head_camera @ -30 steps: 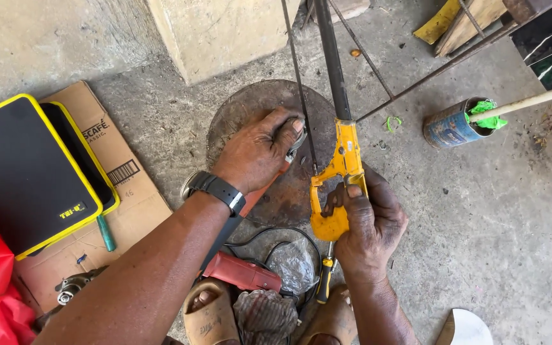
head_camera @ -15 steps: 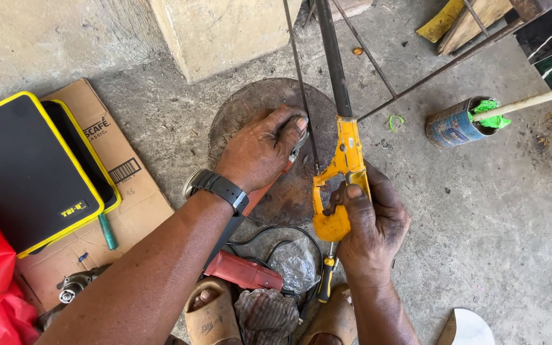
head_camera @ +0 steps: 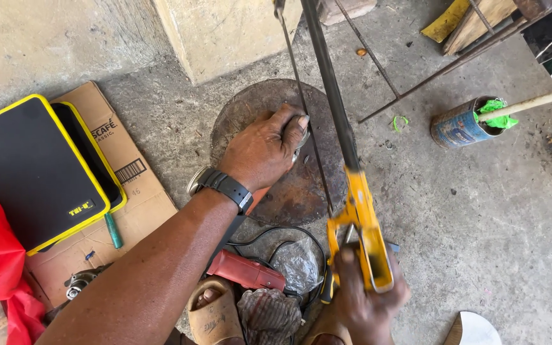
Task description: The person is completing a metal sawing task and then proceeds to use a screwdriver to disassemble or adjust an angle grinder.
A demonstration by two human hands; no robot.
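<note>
The piece gripped under the left hand (head_camera: 264,150) is almost wholly hidden; only a small grey metal edge is seen past the fingertips, and its kind cannot be told. The left grip is closed over it, pressed down on a rusty round plate (head_camera: 295,191) lying on the concrete floor (head_camera: 480,211). The right hand (head_camera: 365,297) is wrapped tightly around the yellow handle of a hacksaw (head_camera: 359,223); the saw's dark frame and thin blade are cut off by the top edge, and the blade passes just beside the left fingertips. The right wrist is cut off at the bottom edge.

A flattened brown cardboard box (head_camera: 129,191) with a printed barcode label is seen at left, under a black case (head_camera: 33,166) edged in yellow. A blue-labelled tin can (head_camera: 458,124) holding green material and a pale stick is set at upper right. A red power tool (head_camera: 247,269) is partly covered by the left forearm.
</note>
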